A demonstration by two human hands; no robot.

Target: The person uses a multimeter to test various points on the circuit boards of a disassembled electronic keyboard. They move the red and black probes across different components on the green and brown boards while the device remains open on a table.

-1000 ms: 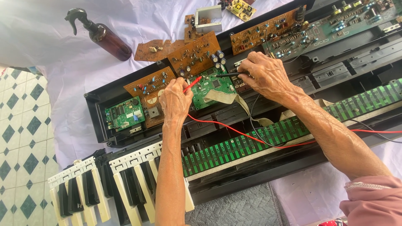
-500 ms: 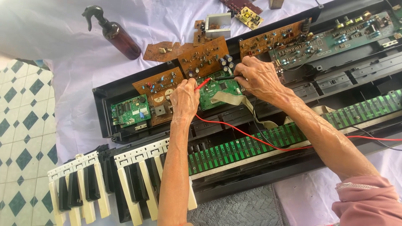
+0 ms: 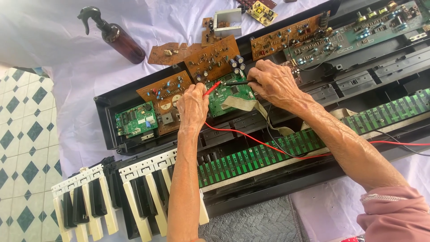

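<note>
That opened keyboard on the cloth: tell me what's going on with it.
A person is working on an opened electronic keyboard. The left hand holds a red probe and the right hand a black probe, both tips on the green circuit board in the middle of the case. Red and black leads trail off to the right. Brown boards lie around, detached keys sit at the lower left, and a brown spray bottle lies on the cloth.

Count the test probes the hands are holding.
2: a red probe in the left hand, a black probe in the right hand, both tips on the green circuit board.
</note>
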